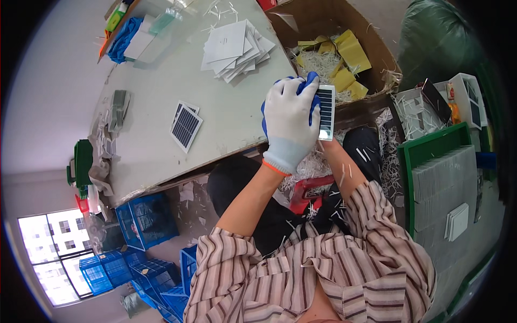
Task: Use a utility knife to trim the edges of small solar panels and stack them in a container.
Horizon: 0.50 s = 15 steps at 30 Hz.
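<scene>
Head cam (only view): panel [327, 110] is off the table [145, 134], just past its R edge, over the lap. L hand [291, 113], gloved white w/ blue coating, is at its L side, L fingers [292, 89] curled, pinching that edge; prob an edge hold to leave most of the dark face uncovered. R hand is hidden behind glove + panel, only R forearm [344, 167] shows. Can't tell what its fingers do; prob underneath for support.

Qty: 1 panel held. Pair [186, 129] on table = 2 more, one lapped over the other, dark face up, L of the gloved hand; prob parked there for easy reach. White pile [237, 48] farther up the table, loose + fanned, too overlapped to count. 1 carton [334, 13] by table's R side, w/ shreds [318, 67] + yellow scraps [354, 51], approx 4 or more; prob kept close so waste drops in. 1 green tray [406, 185] far R, packed w/ thin sheets [431, 183], rim prob keeps them in line; no count poss. 1 small white stack [456, 222] on top. Blue crates [145, 220] lower L, min 4. 1 green bag [441, 35] beyond carton.
</scene>
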{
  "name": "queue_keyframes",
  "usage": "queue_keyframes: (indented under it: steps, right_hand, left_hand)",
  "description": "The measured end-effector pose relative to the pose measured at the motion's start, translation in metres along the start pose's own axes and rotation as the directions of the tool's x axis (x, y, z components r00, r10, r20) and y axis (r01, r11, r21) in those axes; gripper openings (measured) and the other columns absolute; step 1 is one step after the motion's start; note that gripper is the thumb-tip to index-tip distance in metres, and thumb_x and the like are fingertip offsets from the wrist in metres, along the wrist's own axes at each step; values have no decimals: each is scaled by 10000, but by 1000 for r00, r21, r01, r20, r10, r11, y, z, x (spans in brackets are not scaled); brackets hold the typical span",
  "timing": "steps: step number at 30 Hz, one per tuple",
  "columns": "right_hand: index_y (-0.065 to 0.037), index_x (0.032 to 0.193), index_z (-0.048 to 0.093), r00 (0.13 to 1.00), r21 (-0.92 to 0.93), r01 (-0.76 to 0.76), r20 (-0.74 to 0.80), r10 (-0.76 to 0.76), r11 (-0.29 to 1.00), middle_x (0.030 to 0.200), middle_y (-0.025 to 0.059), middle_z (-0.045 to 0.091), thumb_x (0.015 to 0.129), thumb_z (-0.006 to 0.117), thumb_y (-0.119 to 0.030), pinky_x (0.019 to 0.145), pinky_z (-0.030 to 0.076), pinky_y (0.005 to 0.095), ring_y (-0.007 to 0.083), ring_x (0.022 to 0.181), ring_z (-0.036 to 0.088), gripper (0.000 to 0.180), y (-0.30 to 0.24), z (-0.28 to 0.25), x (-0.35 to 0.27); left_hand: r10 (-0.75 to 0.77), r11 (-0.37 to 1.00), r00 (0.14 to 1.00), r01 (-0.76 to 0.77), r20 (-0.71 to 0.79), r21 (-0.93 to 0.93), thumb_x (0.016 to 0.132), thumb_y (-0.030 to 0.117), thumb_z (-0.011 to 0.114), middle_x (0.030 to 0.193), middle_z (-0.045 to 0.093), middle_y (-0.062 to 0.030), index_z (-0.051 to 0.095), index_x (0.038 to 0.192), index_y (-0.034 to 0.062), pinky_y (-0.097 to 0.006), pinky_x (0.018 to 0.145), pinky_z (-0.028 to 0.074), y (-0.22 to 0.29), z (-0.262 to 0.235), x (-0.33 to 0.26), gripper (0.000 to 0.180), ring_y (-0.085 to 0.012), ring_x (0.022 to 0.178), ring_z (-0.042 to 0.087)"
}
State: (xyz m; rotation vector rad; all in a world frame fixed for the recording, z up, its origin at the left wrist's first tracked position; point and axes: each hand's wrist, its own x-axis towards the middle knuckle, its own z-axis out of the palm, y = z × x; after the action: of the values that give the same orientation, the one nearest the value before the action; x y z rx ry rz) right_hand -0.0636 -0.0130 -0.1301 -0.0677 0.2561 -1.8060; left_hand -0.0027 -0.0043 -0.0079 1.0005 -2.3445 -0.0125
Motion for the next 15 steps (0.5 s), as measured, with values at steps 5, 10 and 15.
queue_keyframes:
  steps: [5, 10, 15]
  right_hand:
    - [-36, 1145, 567, 874, 83, -371, 367, 318, 925, 968, 77, 648, 844, 630, -108, 748, 527, 267, 134, 803, 635, 316, -47, -52, 8]
    - [2, 935, 625, 973, -846, 231, 204, -109, 482, 806, 18, 649, 830, 640, -84, 645, 480, 221, 59, 714, 589, 137, -62, -12, -59]
    - [-13, 845, 644, 966, -829, 244, 251, -56, 503, 715, 32, 643, 777, 661, -78, 590, 471, 230, 70, 644, 586, 96, -56, -12, -63]
  left_hand:
    - [17, 986, 999, -12, 28, -164, 715, 83, 632, 1082, 558, -142, 587, 1176, 80, -432, 913, 407, 6, -7, 5, 463, -346, 1051, 504]
    - [7, 999, 999, -9, 41, 45, 706, 54, 623, 1113, 553, -156, 586, 1141, 67, -433, 905, 419, 4, -13, -2, 437, -355, 1047, 514]
    - [-34, 999, 998, 33, -56, -22, 704, 17, 599, 1044, 578, -131, 603, 1117, 79, -426, 868, 427, 5, 4, -4, 417, -335, 1009, 524]
